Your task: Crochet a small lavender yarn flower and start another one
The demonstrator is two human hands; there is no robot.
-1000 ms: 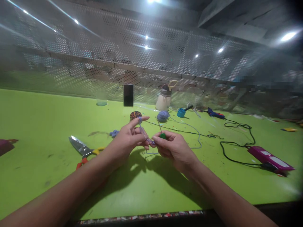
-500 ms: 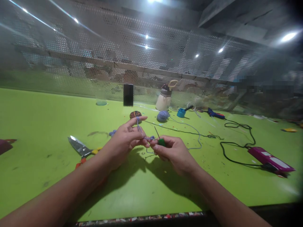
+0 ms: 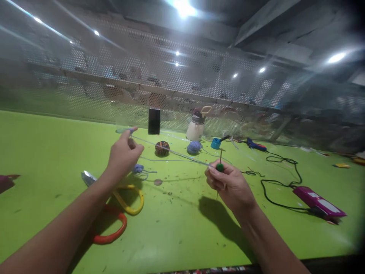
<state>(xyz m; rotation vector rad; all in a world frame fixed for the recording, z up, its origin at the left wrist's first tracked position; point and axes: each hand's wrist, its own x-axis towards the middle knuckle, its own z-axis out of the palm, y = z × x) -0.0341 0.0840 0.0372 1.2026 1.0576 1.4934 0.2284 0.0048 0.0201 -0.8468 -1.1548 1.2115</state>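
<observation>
My left hand [image 3: 122, 152] is raised on the left with its index finger stretched out and the other fingers curled. Purple yarn [image 3: 176, 153] is looped at that index finger and runs taut across to my right hand [image 3: 229, 180]. Between my right thumb and fingers is a crochet hook [image 3: 219, 167] with a green grip, its thin metal shaft pointing up, and the yarn is pinched there too. Behind lies a ball of purple yarn [image 3: 194, 147]. A small purple yarn piece [image 3: 138, 168] rests beside my left wrist.
Scissors [image 3: 132, 209] with yellow and orange handles lie partly under my left forearm. Farther back are a dark multicoloured yarn ball [image 3: 162, 148], a phone [image 3: 154, 121], a bottle [image 3: 195, 127] and a blue container [image 3: 216, 143]. On the right, a magenta power strip [image 3: 319, 201] trails black cable.
My hands have moved apart, left hand to the left and right hand to the right, with yarn now stretched between them. The crochet hook went along with my right hand. The scissor handles are uncovered.
</observation>
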